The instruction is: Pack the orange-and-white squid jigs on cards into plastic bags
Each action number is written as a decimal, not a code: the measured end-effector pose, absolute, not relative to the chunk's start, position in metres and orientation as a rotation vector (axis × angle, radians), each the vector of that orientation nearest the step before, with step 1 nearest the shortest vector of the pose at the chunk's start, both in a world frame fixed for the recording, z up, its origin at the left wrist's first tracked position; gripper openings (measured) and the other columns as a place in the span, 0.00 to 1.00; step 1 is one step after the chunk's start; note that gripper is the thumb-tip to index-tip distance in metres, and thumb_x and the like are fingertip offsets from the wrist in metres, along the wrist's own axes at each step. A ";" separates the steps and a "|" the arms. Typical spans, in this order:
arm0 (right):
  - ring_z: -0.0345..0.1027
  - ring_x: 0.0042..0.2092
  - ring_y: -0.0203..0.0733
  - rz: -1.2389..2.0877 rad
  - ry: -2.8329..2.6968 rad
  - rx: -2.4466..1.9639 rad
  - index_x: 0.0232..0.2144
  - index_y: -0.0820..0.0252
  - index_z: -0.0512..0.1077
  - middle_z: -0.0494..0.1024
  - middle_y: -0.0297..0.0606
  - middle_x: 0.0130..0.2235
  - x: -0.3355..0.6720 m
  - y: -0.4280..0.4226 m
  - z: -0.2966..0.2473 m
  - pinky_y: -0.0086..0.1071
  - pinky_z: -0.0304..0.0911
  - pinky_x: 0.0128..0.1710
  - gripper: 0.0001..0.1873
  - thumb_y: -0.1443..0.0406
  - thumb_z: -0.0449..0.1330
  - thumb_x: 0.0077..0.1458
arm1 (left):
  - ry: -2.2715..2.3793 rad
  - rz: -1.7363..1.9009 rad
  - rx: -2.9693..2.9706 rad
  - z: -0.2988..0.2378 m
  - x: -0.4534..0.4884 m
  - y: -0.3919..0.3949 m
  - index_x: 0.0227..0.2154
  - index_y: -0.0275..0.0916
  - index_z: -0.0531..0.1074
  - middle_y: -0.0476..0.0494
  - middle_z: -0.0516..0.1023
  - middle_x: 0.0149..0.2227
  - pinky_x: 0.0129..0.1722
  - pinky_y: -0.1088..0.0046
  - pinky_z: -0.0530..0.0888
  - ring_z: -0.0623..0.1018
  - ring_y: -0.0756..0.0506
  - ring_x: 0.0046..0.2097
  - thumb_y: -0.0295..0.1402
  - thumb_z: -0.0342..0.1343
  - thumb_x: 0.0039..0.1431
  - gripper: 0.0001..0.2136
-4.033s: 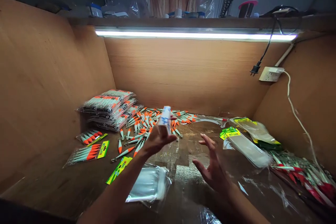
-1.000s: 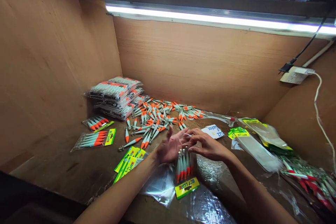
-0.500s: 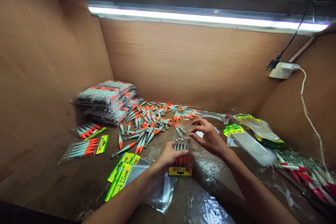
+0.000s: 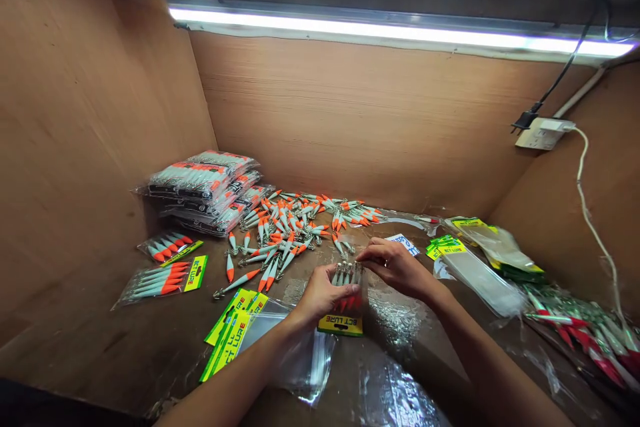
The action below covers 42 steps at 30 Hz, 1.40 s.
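My left hand [image 4: 320, 299] grips a clear bag of fishing lures [image 4: 349, 300], thumb across its front. Several white lures with orange-red ends lie side by side inside, hooks away from me, and the yellow BCT LURE header [image 4: 341, 325] is nearest me. At the bag's far right corner, the fingertips of my right hand [image 4: 393, 265] are pinched together on the clear plastic edge; the exact contact is partly hidden. Just beyond the bag are two loose lures [image 4: 343, 245]. Empty header bags [image 4: 235, 337] lie under and left of my left forearm.
Loose orange-and-white lures [image 4: 285, 227] are heaped at the back. Packed bundles [image 4: 200, 190] are stacked at left, above filled bags [image 4: 163, 280]. To the right lie clear bags [image 4: 475, 273] and red-and-white lures [image 4: 590, 333]. A white cable [image 4: 583, 193] hangs from a power outlet [image 4: 543, 133].
My right hand has moved slightly down and left to the bag's far corner, and its spread fingers have closed into a pinch. The left hand keeps its hold, with the bag shifted slightly left.
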State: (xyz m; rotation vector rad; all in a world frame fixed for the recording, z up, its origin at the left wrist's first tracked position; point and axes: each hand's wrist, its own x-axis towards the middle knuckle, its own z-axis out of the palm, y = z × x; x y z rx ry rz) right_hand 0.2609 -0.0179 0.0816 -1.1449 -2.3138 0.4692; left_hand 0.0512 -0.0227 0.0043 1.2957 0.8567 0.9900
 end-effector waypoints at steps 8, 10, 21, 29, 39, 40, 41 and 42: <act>0.63 0.36 0.25 0.523 -2.346 -1.199 0.44 0.57 0.79 0.73 0.37 0.38 0.262 -0.018 0.084 0.17 0.55 0.37 0.14 0.57 0.59 0.61 | 0.909 1.082 1.351 0.003 0.052 -0.018 0.38 0.31 0.78 0.40 0.79 0.35 0.36 0.73 0.69 0.76 0.44 0.35 0.38 0.73 0.41 0.22; 0.64 0.36 0.25 0.552 -2.340 -1.175 0.43 0.58 0.79 0.74 0.38 0.38 0.265 -0.016 0.082 0.17 0.56 0.37 0.14 0.57 0.58 0.62 | 0.901 1.080 1.363 0.004 0.052 -0.018 0.37 0.32 0.77 0.41 0.79 0.35 0.35 0.74 0.68 0.75 0.45 0.35 0.38 0.73 0.41 0.21; 0.67 0.38 0.26 0.649 -2.293 -1.150 0.42 0.58 0.80 0.75 0.37 0.39 0.270 -0.013 0.077 0.17 0.58 0.39 0.14 0.57 0.57 0.63 | 0.896 0.770 1.263 -0.007 0.047 -0.017 0.35 0.30 0.75 0.43 0.76 0.30 0.27 0.76 0.64 0.71 0.49 0.27 0.46 0.71 0.43 0.24; 0.67 0.38 0.25 0.674 -2.287 -1.162 0.42 0.58 0.79 0.75 0.37 0.39 0.266 -0.017 0.085 0.16 0.58 0.38 0.15 0.57 0.58 0.62 | 0.960 0.876 1.271 -0.006 0.053 -0.018 0.36 0.31 0.74 0.45 0.75 0.30 0.28 0.77 0.66 0.71 0.50 0.28 0.40 0.66 0.46 0.19; 0.65 0.39 0.24 0.549 -2.365 -1.206 0.44 0.54 0.79 0.74 0.35 0.40 0.263 -0.020 0.082 0.15 0.55 0.40 0.12 0.60 0.57 0.64 | 1.054 0.851 1.335 -0.003 0.051 -0.021 0.29 0.30 0.73 0.47 0.72 0.25 0.24 0.77 0.62 0.68 0.51 0.24 0.40 0.67 0.44 0.16; 0.65 0.39 0.24 0.529 -2.368 -1.219 0.44 0.54 0.78 0.73 0.35 0.41 0.264 -0.020 0.082 0.15 0.55 0.40 0.12 0.60 0.57 0.64 | 1.036 0.845 1.344 -0.002 0.050 -0.020 0.30 0.30 0.74 0.46 0.73 0.26 0.25 0.77 0.63 0.69 0.51 0.25 0.41 0.68 0.45 0.18; 0.65 0.39 0.24 0.513 -2.373 -1.229 0.44 0.54 0.78 0.73 0.35 0.41 0.264 -0.020 0.083 0.16 0.54 0.40 0.12 0.60 0.56 0.64 | 1.017 0.837 1.351 -0.002 0.049 -0.019 0.31 0.30 0.75 0.45 0.74 0.27 0.25 0.77 0.63 0.69 0.51 0.25 0.43 0.68 0.45 0.19; 0.64 0.39 0.25 0.497 -2.382 -1.236 0.45 0.53 0.78 0.73 0.35 0.41 0.265 -0.020 0.083 0.16 0.54 0.39 0.13 0.60 0.56 0.65 | 0.995 0.829 1.356 -0.002 0.048 -0.018 0.31 0.29 0.75 0.45 0.74 0.27 0.26 0.77 0.64 0.70 0.51 0.25 0.44 0.69 0.45 0.20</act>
